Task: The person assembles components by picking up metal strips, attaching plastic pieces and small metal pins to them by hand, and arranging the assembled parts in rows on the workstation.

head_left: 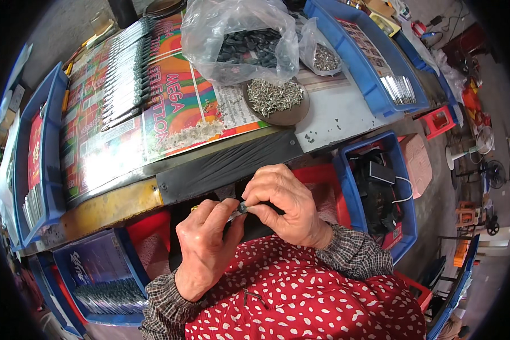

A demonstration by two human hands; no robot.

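Above my lap, near the table's front edge, both hands meet at a slim silver metal piece with a dark end (242, 208). My left hand (203, 246) is closed around its lower part, so most of it is hidden. The thumb and fingers of my right hand (289, 207) pinch at the dark end; whether a separate small part sits between them I cannot tell. On the table beyond, a round brown dish (303, 115) holds a heap of small silver metal pieces (273, 96). Behind it a clear plastic bag (201, 45) contains many dark pieces (249, 50).
Rows of slim silver pieces with dark ends (127, 73) lie on printed sheets at left. Blue crates stand at the table's left end (54, 141), back right (345, 62), lower left (127, 255) and right of my lap (351, 195). A smaller bag (326, 59) holds metal bits.
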